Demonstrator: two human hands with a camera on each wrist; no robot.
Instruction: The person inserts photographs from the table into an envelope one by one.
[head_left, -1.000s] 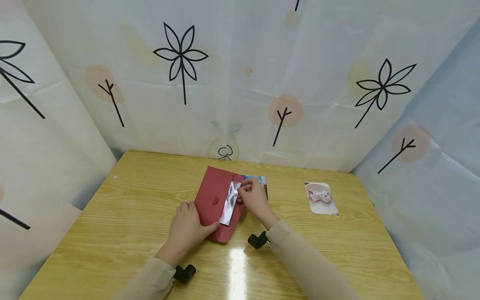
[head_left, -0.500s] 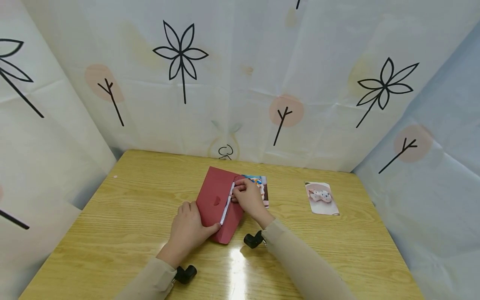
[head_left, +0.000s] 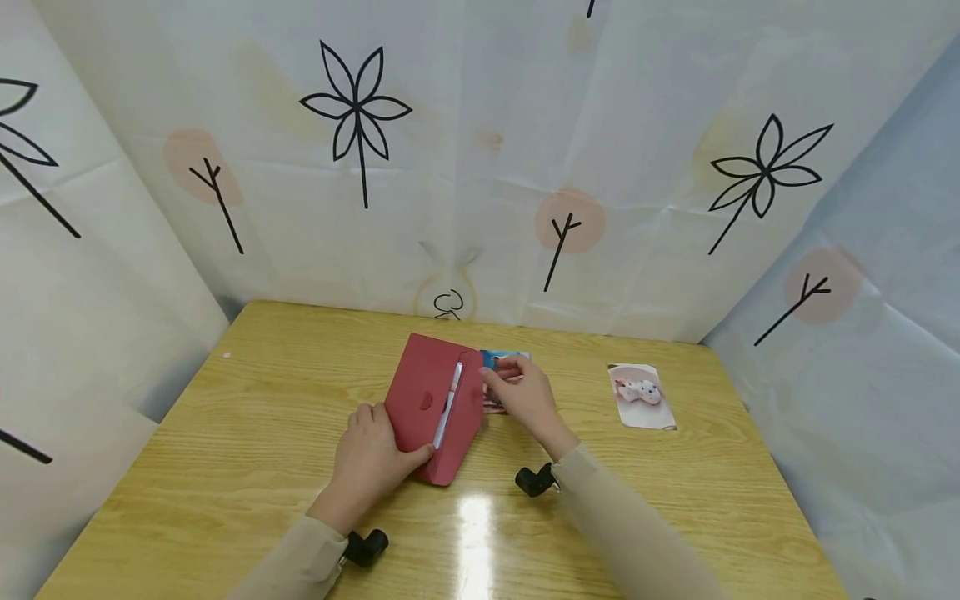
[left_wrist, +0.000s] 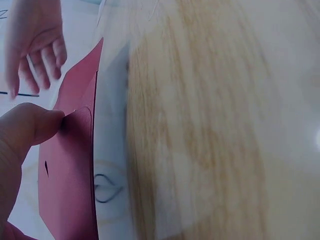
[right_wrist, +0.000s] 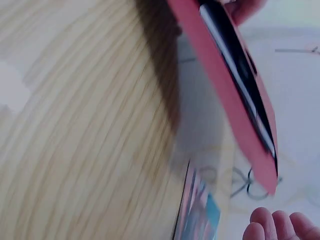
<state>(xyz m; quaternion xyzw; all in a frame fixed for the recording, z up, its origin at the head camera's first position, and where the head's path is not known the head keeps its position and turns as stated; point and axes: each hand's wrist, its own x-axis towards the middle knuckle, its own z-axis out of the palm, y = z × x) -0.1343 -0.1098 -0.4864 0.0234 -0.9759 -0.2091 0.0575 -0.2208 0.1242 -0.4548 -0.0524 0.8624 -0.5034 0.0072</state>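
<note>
My left hand (head_left: 371, 454) grips the near-left side of a red paper envelope (head_left: 408, 379), its thumb pressed at the opening. The envelope is lifted and tilted with the flap (head_left: 463, 433) folded open to the right. A thin pale edge of a card (head_left: 447, 408) shows in the slot; the rest of it is hidden inside. Just right of the flap, my right hand (head_left: 525, 396) hangs with loosely bent fingers and nothing between them, as the left wrist view also shows. Under that hand lies a colourful picture card (right_wrist: 200, 212), partly covered by hand and envelope.
A photo card of a pink and white bow (head_left: 641, 396) lies farther right on the wooden table (head_left: 300, 367). A white curtain (head_left: 465, 167) with drawn flowers and trees stands behind and at both sides. A black wrist camera (head_left: 534, 481) is below the right sleeve.
The silvery card has slid down into the envelope, leaving only a thin edge showing. My right hand has let go of it and moved right. My left hand still grips the envelope.
</note>
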